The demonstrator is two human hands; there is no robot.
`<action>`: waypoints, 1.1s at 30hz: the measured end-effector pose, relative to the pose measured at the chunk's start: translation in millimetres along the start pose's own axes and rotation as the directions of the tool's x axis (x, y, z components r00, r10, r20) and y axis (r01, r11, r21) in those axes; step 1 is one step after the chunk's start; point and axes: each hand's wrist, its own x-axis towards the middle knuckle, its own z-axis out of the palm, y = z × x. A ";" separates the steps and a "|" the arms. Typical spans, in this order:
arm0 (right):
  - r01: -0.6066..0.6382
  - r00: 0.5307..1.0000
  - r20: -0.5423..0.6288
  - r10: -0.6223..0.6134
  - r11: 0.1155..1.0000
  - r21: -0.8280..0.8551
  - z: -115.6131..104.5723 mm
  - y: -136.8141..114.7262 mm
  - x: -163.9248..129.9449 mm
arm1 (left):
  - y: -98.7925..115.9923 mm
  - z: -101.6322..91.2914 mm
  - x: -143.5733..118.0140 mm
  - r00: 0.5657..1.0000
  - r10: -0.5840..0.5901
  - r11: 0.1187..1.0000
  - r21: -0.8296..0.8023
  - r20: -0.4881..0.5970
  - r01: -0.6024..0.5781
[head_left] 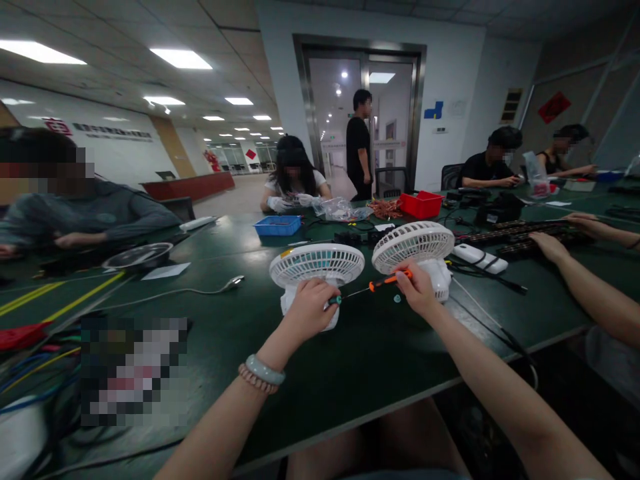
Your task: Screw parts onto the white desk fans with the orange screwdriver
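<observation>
A: What do the hands have?

B: I see the left hand [311, 308] closed around the body of the left fan [317, 267], fingers wrapped on its white base just under the grille. The right hand [416, 288] pinches the orange handle of a screwdriver [373, 287]; its thin shaft runs toward 9 o'clock and the tip meets the left fan beside the left hand's fingers.

A: And the second fan?

B: The right fan [413, 245] stands at 12 o'clock from the right hand, touching or just behind the knuckles; I cannot tell which. The 2 fans sit side by side on the green table [360, 360], grilles tilted upward.

A: What is farther out?

B: A small teal part [397, 299] lies on the table at 8 o'clock from the right hand. A blue bin [278, 225] sits at 11 o'clock beyond the left fan, a red bin [421, 204] at 12 o'clock beyond the right fan. A co-worker's arm [580, 280] reaches in at 3 o'clock. Other people sit around the table.
</observation>
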 end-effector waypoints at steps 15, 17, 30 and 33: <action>0.128 0.989 0.086 -0.121 0.988 -0.084 -6.2 -27.2 -8.7 | -8.8 23.9 -8.3 0.985 0.000 0.996 -0.084 -0.173 -0.015; 0.093 0.994 0.073 -0.086 0.990 -0.101 -4.7 -32.3 -10.3 | -8.6 22.5 -9.0 0.983 0.000 0.995 -0.093 -0.181 -0.017; -0.071 0.997 -0.002 0.072 0.995 0.068 3.3 -24.0 -12.6 | -2.1 21.4 -10.5 0.984 -0.042 0.993 -0.114 -0.175 0.022; -0.067 0.998 -0.008 0.068 0.995 0.077 2.9 -21.7 -11.8 | -2.2 22.8 -10.1 0.984 -0.030 0.995 -0.101 -0.174 0.013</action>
